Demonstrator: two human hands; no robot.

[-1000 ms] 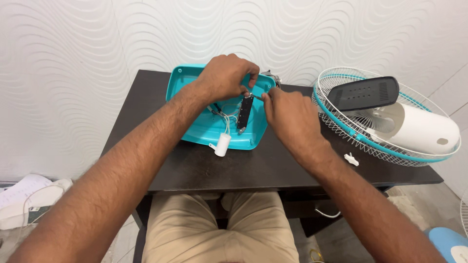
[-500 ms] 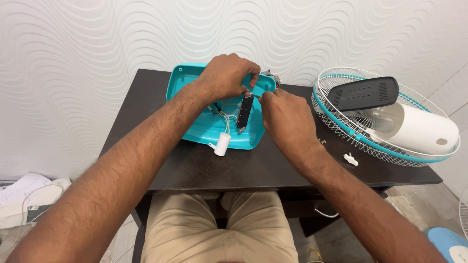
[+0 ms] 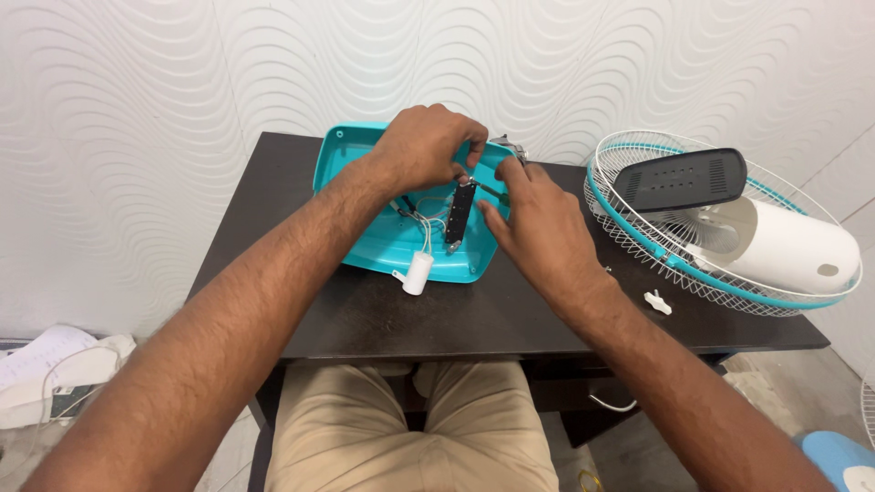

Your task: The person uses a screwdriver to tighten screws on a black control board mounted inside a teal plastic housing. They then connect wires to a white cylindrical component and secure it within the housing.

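Near the counter's (image 3: 510,319) far edge, the left hand (image 3: 424,146) steadies the teal housing (image 3: 365,228). The right hand (image 3: 538,223), fingers pinching a small tool (image 3: 492,189), works the black switch strip (image 3: 459,211). Best to keep the white wires (image 3: 427,228) clear and press lightly.

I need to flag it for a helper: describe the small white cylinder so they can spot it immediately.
Start at the dark table, then find the turquoise plastic tray under both hands. The small white cylinder lies at the tray's near edge, hanging from thin white wires; unlike the flat white clip farther right, it is wired in.
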